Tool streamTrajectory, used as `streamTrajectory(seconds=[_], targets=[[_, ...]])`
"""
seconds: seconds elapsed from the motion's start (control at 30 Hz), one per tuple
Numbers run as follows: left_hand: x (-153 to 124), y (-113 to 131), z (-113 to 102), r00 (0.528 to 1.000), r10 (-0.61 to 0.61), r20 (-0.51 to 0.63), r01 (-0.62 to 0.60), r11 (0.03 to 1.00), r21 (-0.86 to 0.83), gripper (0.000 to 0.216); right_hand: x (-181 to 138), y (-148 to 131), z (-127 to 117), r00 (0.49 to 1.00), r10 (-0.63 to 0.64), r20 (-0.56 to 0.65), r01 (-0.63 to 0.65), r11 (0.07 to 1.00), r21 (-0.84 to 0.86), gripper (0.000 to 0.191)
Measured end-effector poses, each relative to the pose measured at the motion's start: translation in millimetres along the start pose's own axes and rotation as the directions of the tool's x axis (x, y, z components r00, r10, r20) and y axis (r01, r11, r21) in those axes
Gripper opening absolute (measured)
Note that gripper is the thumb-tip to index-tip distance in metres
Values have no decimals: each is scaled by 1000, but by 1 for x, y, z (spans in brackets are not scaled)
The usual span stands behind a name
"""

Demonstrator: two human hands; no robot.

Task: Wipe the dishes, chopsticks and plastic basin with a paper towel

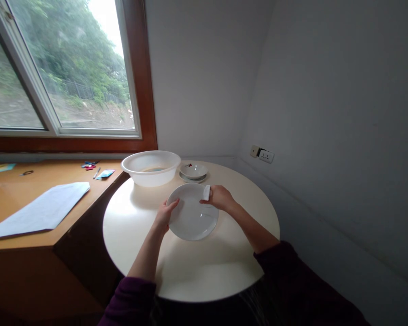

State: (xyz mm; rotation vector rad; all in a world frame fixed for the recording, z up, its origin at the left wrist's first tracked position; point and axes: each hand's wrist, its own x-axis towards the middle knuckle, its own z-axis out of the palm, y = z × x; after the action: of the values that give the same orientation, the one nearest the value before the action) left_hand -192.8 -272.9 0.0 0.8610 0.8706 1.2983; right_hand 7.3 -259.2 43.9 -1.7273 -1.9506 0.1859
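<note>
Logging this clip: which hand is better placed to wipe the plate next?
Right, likely: the right hand holds a white pad against the plate; the left hand steadies its rim.

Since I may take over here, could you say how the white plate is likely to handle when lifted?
The white plate looks glossy and ceramic, so probably stiff, breakable and slick. The left hand steadies its rim while the right hand holds a white pad against it, so it may slide.

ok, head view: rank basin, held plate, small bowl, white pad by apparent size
1. basin and plate: look about alike; the plate is nearer the camera, so unranked
2. small bowl
3. white pad, in the right hand
</note>
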Motion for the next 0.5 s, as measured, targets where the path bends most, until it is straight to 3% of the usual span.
streamTrajectory(seconds=[0.17, 0.33, 0.4, 0.5], targets=[[6, -3, -4, 999, 41, -15, -40, 996, 82, 28, 24, -12, -9, 996, -69, 56, 74, 993, -93, 31], [9, -7, -5, 997, 6, 82, -18, 990, 143, 28, 41, -33, -6, 972, -176, 158, 198, 971, -137, 35], [9, -9, -5, 993, -9, 121, -12, 985, 172, 27, 45, -46, -2, 938, -254, 237, 295, 942, -158, 35], [8, -12, -5, 984, -23, 176, -11, 982, 189, 25, 47, -66, 4, 847, -355, 397, 463, 859, -218, 30]])
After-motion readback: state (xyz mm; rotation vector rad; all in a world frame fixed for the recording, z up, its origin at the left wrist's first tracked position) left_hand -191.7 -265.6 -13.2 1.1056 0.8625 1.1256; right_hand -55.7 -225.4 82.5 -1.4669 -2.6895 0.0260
